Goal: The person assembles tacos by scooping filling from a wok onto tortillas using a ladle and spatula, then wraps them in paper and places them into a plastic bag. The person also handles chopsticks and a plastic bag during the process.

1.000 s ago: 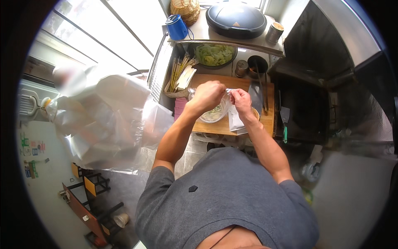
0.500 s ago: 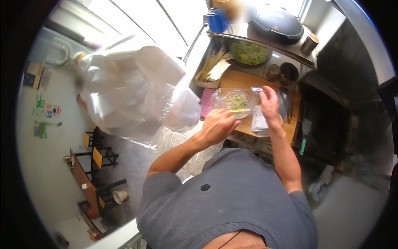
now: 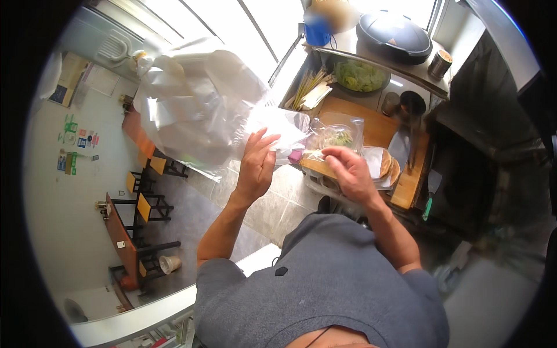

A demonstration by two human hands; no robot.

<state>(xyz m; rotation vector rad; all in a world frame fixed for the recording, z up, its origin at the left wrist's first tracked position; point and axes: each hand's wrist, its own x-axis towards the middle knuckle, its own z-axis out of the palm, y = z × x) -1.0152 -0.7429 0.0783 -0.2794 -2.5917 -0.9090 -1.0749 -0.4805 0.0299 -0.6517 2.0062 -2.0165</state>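
My left hand [image 3: 256,164] is raised with fingers spread against a clear plastic bag [image 3: 272,124] hanging from a big bundle of bags [image 3: 185,98] at my left. My right hand [image 3: 347,171] pinches the lower edge of a small clear bag [image 3: 336,136] that holds green and pale food. That small bag hangs just above the wooden cutting board [image 3: 371,124]. The two hands are a short way apart.
A bowl of green vegetables [image 3: 361,75] and a bundle of wooden skewers [image 3: 307,93] sit behind the board. A dark lidded pan [image 3: 393,36], a blue cup [image 3: 317,32] and a small tin [image 3: 439,62] stand on the shelf. Low tables and stools [image 3: 139,203] are on the floor at left.
My left hand has left the small bag and risen to the hanging plastic bag at left. My right hand has moved down to hold the small bag's lower edge. The view has swung left.
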